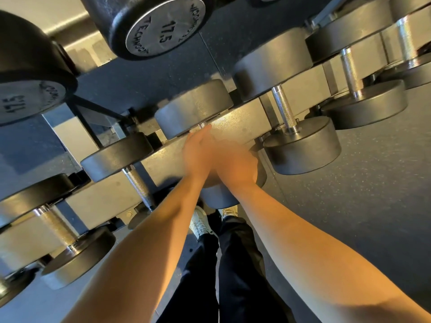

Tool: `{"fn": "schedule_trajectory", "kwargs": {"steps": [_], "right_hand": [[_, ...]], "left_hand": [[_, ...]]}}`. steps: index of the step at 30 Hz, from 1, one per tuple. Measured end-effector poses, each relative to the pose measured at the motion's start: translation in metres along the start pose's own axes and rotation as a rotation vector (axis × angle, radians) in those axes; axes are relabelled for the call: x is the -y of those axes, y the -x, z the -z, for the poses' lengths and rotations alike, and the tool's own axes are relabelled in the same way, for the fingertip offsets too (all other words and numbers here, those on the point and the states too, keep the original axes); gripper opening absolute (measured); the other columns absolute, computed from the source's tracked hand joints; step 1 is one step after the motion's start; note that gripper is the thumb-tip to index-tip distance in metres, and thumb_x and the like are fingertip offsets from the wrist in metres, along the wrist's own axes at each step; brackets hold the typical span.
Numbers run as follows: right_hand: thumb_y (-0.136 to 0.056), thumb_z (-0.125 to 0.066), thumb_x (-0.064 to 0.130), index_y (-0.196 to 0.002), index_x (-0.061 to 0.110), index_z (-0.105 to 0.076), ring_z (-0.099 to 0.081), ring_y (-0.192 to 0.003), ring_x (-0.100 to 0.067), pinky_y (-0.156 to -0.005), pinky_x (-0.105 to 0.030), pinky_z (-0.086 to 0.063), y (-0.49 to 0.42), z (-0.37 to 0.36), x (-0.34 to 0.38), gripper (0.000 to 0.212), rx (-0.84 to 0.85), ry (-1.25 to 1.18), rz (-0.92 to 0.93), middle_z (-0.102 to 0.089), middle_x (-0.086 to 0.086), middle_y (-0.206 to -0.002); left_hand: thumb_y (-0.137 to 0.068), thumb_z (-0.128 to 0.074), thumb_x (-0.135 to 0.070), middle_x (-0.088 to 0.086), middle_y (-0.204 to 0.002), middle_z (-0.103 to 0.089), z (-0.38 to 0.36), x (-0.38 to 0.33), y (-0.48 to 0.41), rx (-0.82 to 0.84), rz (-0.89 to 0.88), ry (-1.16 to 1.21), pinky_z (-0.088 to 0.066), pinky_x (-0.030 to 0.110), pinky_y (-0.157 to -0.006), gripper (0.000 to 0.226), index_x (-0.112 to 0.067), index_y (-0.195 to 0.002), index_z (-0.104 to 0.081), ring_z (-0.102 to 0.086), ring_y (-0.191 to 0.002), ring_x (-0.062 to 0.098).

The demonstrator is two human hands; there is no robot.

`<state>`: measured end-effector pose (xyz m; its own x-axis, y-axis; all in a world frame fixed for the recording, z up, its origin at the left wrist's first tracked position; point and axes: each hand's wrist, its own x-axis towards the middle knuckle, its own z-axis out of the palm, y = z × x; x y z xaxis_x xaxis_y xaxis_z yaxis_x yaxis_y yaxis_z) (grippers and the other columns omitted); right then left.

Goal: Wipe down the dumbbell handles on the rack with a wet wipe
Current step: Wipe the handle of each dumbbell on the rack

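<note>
- Head view: both hands meet on the middle dumbbell [193, 108] on the lower tier of the rack [240, 127]. It lies across the shelf with its near head poking out under our wrists.
- Its handle [202, 124] is almost fully covered; only a chrome stub shows at the far head.
- Left hand [198, 150] reaches along the handle line, fingertips at that far stub. It's motion-blurred, so we cannot tell the finger curl or what it grips.
- Right hand [235, 164] sits over the near half of the handle, back of hand to camera and fingers hidden. We cannot tell its grip either.
- A pale sliver [194, 131] at the left fingertips may be the wet wipe; we can't confirm it.
- Judgement: we're mid-wipe on this handle, and the blur suggests a stroke along it.
- Bare knurled handles sit on either side: right neighbour's handle [283, 110] and left neighbour's handle [140, 185]. We can't say whether they've been wiped.
- Next move, as we judge it: cover the full bar between the heads, including the underside, then shift sideways to an adjacent handle with the wipe in hand.
- Upper tier holds the 17.5 dumbbell [163, 26], so head clearance is tight when leaning in.
</note>
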<state>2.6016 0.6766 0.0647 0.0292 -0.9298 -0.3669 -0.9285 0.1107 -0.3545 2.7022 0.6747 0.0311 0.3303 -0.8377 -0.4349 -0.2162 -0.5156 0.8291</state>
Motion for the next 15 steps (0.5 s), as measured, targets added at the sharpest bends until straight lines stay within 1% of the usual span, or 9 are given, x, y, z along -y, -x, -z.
{"fn": "schedule_trajectory", "kwargs": {"steps": [2,3,4,6,7,10,11,14,15], "right_hand": [[-0.097,-0.055,0.027,-0.114,0.024,-0.064,-0.067,-0.087,-0.026,-0.066,-0.033,-0.046,0.001,0.001,0.001,0.020,-0.005,0.000,-0.002,-0.068,-0.001,-0.103],[-0.096,-0.056,0.027,-0.114,0.025,-0.064,-0.067,-0.087,-0.026,-0.067,-0.034,-0.048,0.001,0.001,0.001,0.019,-0.013,-0.007,-0.006,-0.068,-0.001,-0.103],[-0.096,-0.056,0.026,-0.113,0.024,-0.063,-0.067,-0.087,-0.026,-0.068,-0.035,-0.049,0.002,0.001,0.001,0.019,-0.025,-0.018,-0.008,-0.067,0.000,-0.102],[-0.096,-0.056,0.025,-0.111,0.023,-0.063,-0.066,-0.085,-0.025,-0.066,-0.035,-0.045,0.003,0.001,0.001,0.016,-0.038,-0.026,-0.009,-0.065,-0.001,-0.101],[-0.096,-0.056,0.024,-0.109,0.023,-0.063,-0.066,-0.085,-0.025,-0.066,-0.034,-0.043,0.002,0.001,0.001,0.015,-0.035,-0.026,-0.011,-0.065,-0.001,-0.101],[-0.095,-0.053,0.026,-0.105,0.025,-0.065,-0.065,-0.084,-0.024,-0.067,-0.033,-0.041,0.001,-0.001,0.000,0.016,-0.013,-0.022,-0.024,-0.066,0.001,-0.100],[-0.095,-0.053,0.027,-0.105,0.025,-0.066,-0.065,-0.084,-0.024,-0.066,-0.033,-0.042,0.000,-0.001,0.000,0.016,-0.004,-0.012,-0.026,-0.067,0.001,-0.099],[-0.095,-0.051,0.030,-0.103,0.025,-0.067,-0.065,-0.082,-0.021,-0.068,-0.034,-0.048,-0.001,0.000,0.001,0.018,0.021,0.014,-0.018,-0.069,0.002,-0.094],[-0.095,-0.051,0.031,-0.101,0.025,-0.068,-0.065,-0.080,-0.021,-0.067,-0.034,-0.050,-0.001,0.000,0.001,0.019,0.025,0.016,-0.010,-0.069,0.003,-0.092]], "left_hand": [[-0.104,-0.046,-0.019,-0.004,-0.127,-0.066,0.004,0.002,-0.006,0.021,0.081,0.056,-0.044,0.013,-0.096,0.032,-0.031,-0.123,-0.070,-0.057,-0.114,0.006],[-0.103,-0.045,-0.018,-0.003,-0.120,-0.068,0.005,0.000,-0.007,0.033,0.117,0.082,-0.049,0.023,-0.092,0.033,-0.033,-0.116,-0.070,-0.060,-0.108,0.011],[-0.101,-0.043,-0.016,-0.001,-0.112,-0.068,0.006,0.000,-0.007,0.040,0.139,0.096,-0.050,0.028,-0.086,0.032,-0.033,-0.110,-0.069,-0.060,-0.100,0.015],[-0.099,-0.043,-0.012,0.001,-0.102,-0.065,0.006,0.004,-0.003,0.056,0.181,0.096,-0.047,0.030,-0.077,0.029,-0.029,-0.104,-0.066,-0.058,-0.090,0.016],[-0.099,-0.043,-0.011,0.000,-0.099,-0.063,0.005,0.006,0.002,0.075,0.209,0.090,-0.046,0.030,-0.076,0.026,-0.025,-0.103,-0.064,-0.057,-0.089,0.016],[-0.097,-0.043,-0.020,0.003,-0.098,-0.063,-0.005,0.021,0.018,0.169,0.311,0.106,-0.045,0.034,-0.085,0.018,-0.019,-0.093,-0.061,-0.057,-0.094,0.018],[-0.094,-0.043,-0.023,0.004,-0.094,-0.062,-0.006,0.022,0.021,0.185,0.335,0.133,-0.044,0.033,-0.083,0.020,-0.017,-0.090,-0.061,-0.055,-0.092,0.017],[-0.098,-0.041,-0.018,0.003,-0.079,-0.056,-0.006,0.016,0.019,0.248,0.372,0.157,-0.041,0.027,-0.072,0.023,-0.016,-0.080,-0.055,-0.049,-0.079,0.012],[-0.097,-0.042,-0.023,0.004,-0.080,-0.056,-0.004,0.015,0.018,0.258,0.384,0.156,-0.041,0.029,-0.073,0.022,-0.017,-0.079,-0.055,-0.050,-0.080,0.013]]}}
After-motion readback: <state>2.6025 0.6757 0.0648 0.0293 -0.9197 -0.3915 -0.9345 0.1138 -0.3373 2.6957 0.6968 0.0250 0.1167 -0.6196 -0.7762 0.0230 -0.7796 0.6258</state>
